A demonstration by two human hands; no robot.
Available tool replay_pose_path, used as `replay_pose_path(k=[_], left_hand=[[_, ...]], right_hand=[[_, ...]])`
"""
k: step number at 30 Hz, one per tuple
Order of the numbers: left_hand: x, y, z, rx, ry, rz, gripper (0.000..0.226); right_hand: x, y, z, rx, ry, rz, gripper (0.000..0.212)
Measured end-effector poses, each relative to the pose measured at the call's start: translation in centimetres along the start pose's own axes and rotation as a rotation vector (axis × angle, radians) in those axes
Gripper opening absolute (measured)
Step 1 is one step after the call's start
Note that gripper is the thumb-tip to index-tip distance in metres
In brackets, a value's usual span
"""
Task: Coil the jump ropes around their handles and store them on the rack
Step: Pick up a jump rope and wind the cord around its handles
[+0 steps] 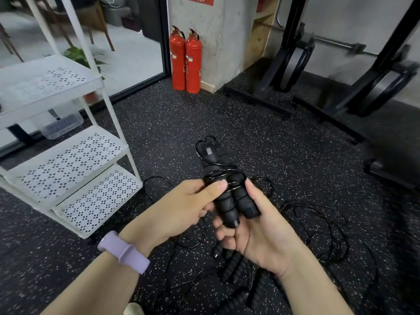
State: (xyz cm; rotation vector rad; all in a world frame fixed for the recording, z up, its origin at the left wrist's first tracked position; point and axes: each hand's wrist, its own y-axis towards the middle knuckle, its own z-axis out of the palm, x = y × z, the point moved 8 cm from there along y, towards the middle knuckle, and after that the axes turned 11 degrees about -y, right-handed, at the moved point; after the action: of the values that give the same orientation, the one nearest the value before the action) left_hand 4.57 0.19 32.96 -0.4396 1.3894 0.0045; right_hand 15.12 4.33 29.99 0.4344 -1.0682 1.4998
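Note:
Two black ribbed jump-rope handles [229, 201] lie side by side in front of me, with thin black cord wound several times around their upper part. My right hand [256, 233] grips the handles from below and the right, thumb up along the right handle. My left hand [181, 208] pinches the cord against the left handle with thumb and fingers. More cord [318, 226] trails loose over the floor. Other black handles [234, 264] lie on the floor below my hands. The white rack [75, 160] stands at the left with perforated shelves.
Two red fire extinguishers [186, 62] stand against a concrete pillar at the back. Black gym machine frames [341, 87] fill the right side. A clear plastic box [62, 126] sits behind the rack. The floor is black speckled rubber.

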Motion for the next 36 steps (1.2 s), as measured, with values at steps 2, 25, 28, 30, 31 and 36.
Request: replay_pose_path(k=[2,25,28,30,31,36], left_hand=[[-0.1,0.0,0.0,0.02,0.017,0.003,0.031],[2.4,0.2,-3.0,-0.459,-0.071,-0.052,0.047],[1.9,0.2,-2.4,-0.286,-0.124,-0.075,0.037],[1.5,0.3,-1.5,-0.172,-0.161,-0.065,0.034],[1.3,0.3,-1.0,-0.131,-0.159,-0.049,0.032],[-0.2,0.1,-0.4,-0.027,-0.166,0.045,0.026]], right_hand=[[0.3,0.0,-0.2,-0.017,0.004,-0.032,0.066],[0.8,0.4,-0.7,-0.661,-1.397,-0.24,0.058],[1.4,-0.5,-3.3,-0.65,-0.722,-0.19,0.046],[0.8,0.0,-3.0,-0.444,-0.305,-0.102,0.058],[0.5,0.2,-2.1,-0.308,-0.157,-0.067,0.062],[0.7,0.2,0.2,0.043,0.157,-0.084,0.065]])
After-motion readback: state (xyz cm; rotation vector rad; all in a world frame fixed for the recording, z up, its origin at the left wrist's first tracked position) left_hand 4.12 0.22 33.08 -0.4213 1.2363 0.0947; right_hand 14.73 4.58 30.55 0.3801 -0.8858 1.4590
